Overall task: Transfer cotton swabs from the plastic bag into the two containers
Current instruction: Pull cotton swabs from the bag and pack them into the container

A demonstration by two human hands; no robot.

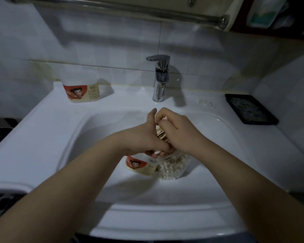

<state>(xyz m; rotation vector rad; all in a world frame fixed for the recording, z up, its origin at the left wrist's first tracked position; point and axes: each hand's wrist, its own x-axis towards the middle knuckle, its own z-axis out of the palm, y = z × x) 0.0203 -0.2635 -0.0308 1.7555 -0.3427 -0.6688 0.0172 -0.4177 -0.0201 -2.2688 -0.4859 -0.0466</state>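
Observation:
Over the sink basin both my hands hold a bundle of wooden-stick cotton swabs [161, 134] between them. My left hand [144, 137] grips the bundle from the left, my right hand [175, 130] curls round it from the right. Directly below stands a clear plastic container [172, 167] with an orange cartoon label [139, 165]; many swab heads show through its wall. A second container [82, 90] with the same label stands on the sink ledge at the back left. I cannot make out the plastic bag among my fingers.
A chrome faucet [160, 79] rises just behind my hands. A black tray [251, 109] lies on the right ledge of the white sink [51, 123]. A metal bar [130, 7] runs along the wall above.

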